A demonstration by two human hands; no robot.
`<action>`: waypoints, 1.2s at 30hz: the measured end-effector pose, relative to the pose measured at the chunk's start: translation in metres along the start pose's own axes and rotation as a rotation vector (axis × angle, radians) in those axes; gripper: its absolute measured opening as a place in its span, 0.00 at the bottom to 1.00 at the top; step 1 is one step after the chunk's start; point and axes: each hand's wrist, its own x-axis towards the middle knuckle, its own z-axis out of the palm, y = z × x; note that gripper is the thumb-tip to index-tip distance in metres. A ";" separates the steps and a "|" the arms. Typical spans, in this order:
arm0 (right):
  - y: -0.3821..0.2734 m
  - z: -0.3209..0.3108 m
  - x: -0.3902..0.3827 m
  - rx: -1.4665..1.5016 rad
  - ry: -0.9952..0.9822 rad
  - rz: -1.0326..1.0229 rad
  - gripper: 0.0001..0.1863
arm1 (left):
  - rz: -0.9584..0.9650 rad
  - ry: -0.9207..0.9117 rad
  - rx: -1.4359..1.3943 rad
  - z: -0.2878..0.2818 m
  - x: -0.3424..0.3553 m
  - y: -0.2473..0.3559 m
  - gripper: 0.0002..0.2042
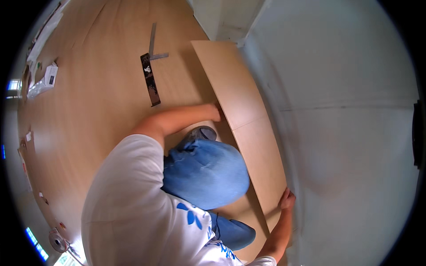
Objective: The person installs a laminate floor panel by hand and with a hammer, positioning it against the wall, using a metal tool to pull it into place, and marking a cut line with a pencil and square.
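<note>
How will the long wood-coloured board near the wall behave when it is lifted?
The board is probably fairly stiff: its raised left edge shows no clear sag. Being long and narrow, it may twist or tip. Its smooth face could feel slippery.

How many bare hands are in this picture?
2: the left hand, partly hidden, at the left edge of the long tan wooden plank; the right hand at its right edge, lower down.

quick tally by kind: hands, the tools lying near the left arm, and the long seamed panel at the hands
Hands: 2 (left hand, right hand)
L-shaped metal square: 1
Dark flat bar: 1
Long seamed panel, counted as one run: 1
Total: 5
</note>
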 end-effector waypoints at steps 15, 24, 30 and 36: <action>-0.005 -0.023 0.017 -0.015 -0.150 0.163 0.31 | -0.068 0.130 0.524 0.017 0.011 -0.050 0.19; -0.017 0.027 0.049 0.017 -0.258 0.135 0.34 | -0.738 0.357 -1.164 -0.006 -0.038 -0.064 0.24; 0.014 0.044 0.069 -0.068 -0.272 0.121 0.32 | -0.826 0.500 -1.945 -0.012 0.022 -0.066 0.27; 0.026 0.059 0.086 -0.024 -0.119 0.069 0.30 | -0.891 0.479 -1.872 0.005 0.053 -0.066 0.24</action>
